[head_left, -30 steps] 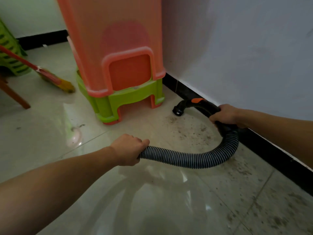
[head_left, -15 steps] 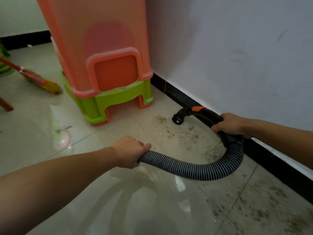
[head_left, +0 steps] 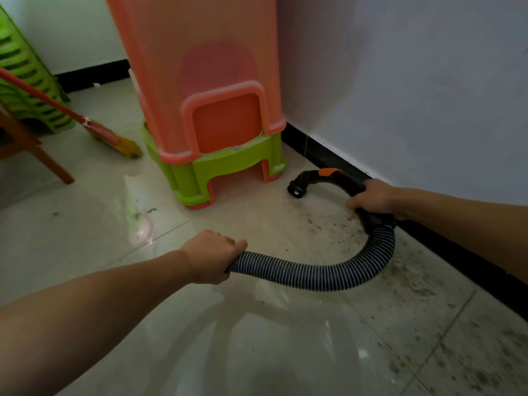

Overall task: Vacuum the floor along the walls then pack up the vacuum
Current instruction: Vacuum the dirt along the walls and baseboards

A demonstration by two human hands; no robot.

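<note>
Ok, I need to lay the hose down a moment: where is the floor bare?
Bare floor lies this side of the hose, nearer the person. Another patch lies left of the stools, below the broom. It is tight between stools and skirting, where the nozzle is.

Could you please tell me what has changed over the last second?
The nozzle first drew back from the stacked stools along the skirting, then was pushed forward and is now close to their foot again. Nothing was taken or released: the right hand still grips the handle, the left hand the hose, which keeps its loop.
</note>
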